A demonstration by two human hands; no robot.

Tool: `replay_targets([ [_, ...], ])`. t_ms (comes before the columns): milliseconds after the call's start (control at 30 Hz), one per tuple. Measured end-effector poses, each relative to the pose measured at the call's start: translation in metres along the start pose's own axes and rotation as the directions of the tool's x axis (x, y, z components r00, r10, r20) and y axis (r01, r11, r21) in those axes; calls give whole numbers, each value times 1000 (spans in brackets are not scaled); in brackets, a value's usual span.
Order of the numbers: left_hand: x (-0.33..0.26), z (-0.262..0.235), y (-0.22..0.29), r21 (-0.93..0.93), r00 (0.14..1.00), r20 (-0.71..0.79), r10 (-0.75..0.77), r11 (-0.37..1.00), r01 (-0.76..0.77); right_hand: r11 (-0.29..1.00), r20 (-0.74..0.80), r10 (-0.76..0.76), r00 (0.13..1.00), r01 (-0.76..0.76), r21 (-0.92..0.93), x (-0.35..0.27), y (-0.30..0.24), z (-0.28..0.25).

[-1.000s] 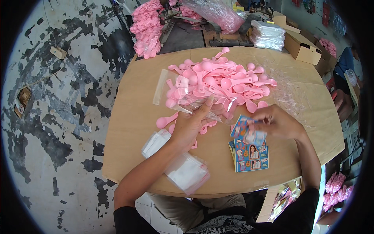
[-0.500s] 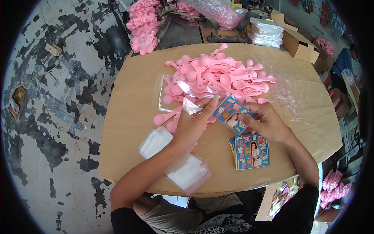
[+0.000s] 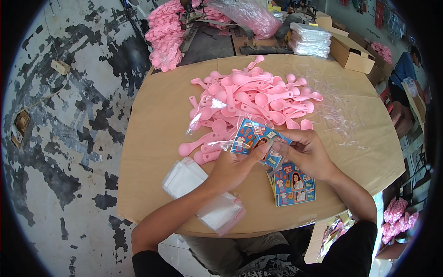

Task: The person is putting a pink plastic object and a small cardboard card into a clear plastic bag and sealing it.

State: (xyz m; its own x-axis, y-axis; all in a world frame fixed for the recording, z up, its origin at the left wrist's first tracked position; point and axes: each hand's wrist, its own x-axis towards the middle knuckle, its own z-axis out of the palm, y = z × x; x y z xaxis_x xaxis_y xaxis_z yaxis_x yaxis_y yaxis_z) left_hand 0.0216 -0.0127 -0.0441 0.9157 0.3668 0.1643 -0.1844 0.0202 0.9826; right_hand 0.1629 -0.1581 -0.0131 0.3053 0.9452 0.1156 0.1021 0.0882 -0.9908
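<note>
Over the brown paper-covered table, my left hand (image 3: 237,167) pinches a clear plastic bag (image 3: 203,121), its thumb lying across a blue printed card (image 3: 244,137). The card appears to be partly inside the bag. My right hand (image 3: 308,153) is closed at the card's right end, fingers bent and thumb pressing on it. Just below that hand lies a stack of the same blue cards (image 3: 295,182). Under my left forearm rest flat clear bags (image 3: 184,177) in a fanned pile. Beyond both hands is a large heap of pink measuring spoons (image 3: 258,94).
Thin clear plastic scraps (image 3: 337,111) lie right of the heap. At the back are bundled pink spoons (image 3: 166,34), a stack of clear packets (image 3: 310,39) and an open cardboard box (image 3: 350,53). A person in blue (image 3: 402,69) sits at the far right.
The card has moved left and lower, and the clear bag now seems to overlap it. My left thumb has come onto the card. The view has shifted slightly.
</note>
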Motion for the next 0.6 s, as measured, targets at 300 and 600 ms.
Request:
replay_targets([
  [300,1,-7,27,-508,986,147,78,861,8,997,-69,71,995,-72,-3,4,8,4],
  [600,-6,6,26,-88,980,155,125,990,-112,1000,-52,10,999,-11,-19,-1,3,10],
])
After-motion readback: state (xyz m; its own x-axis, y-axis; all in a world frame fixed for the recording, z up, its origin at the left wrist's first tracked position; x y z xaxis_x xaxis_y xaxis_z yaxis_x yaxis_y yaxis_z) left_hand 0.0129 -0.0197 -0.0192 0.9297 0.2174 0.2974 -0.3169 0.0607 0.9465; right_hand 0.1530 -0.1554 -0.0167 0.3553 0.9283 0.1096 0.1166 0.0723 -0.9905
